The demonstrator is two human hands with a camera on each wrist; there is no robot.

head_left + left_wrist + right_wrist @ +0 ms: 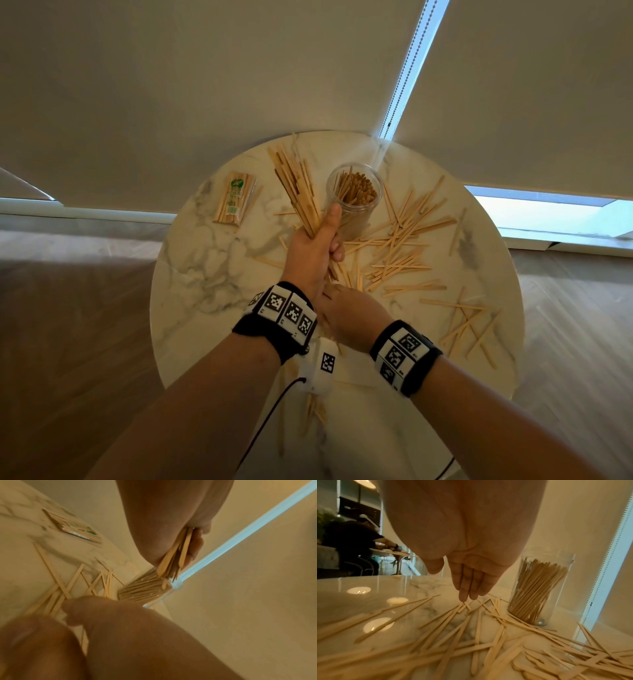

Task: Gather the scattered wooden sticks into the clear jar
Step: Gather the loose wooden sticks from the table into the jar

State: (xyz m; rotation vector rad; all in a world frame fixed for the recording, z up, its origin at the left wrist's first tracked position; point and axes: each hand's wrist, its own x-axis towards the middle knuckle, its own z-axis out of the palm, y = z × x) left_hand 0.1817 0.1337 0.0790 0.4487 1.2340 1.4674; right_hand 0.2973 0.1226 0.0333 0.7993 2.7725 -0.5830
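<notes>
My left hand [320, 243] grips a thick bundle of wooden sticks [296, 186], held tilted just left of the clear jar [354, 192]. The jar stands upright on the marble table and is packed with sticks. In the left wrist view the bundle's lower ends [171, 562] stick out of my left hand [192, 545] above the jar [145, 589]. My right hand [346, 317] sits below the left wrist with its fingers hidden there. The right wrist view shows its fingers [471, 586] straight and together, their tips at the ends of loose sticks [471, 635] beside the jar [539, 588]. Many sticks [400, 246] lie scattered right of the jar.
The round marble table [205, 274] stands against drawn blinds with a bead chain [404, 68]. A wrapped packet of sticks [235, 198] lies at the far left. A black cable [274, 411] hangs under my left wrist. A seated person [351, 540] is far behind.
</notes>
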